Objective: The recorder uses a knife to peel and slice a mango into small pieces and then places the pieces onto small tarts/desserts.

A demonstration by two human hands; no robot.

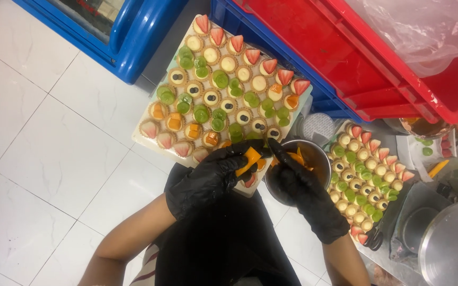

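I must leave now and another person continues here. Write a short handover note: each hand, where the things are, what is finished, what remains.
Left hand: black glove, holds an orange fruit piece at the near edge of the white tray.
Right hand: black glove, at the rim of the metal bowl of orange pieces; whether it grips anything is unclear.
Done: most tarts on this tray carry strawberry, green fruit, orange fruit or dark berries.
Left: a few tarts in the far rows look plain.
Second tray to the right appears topped.
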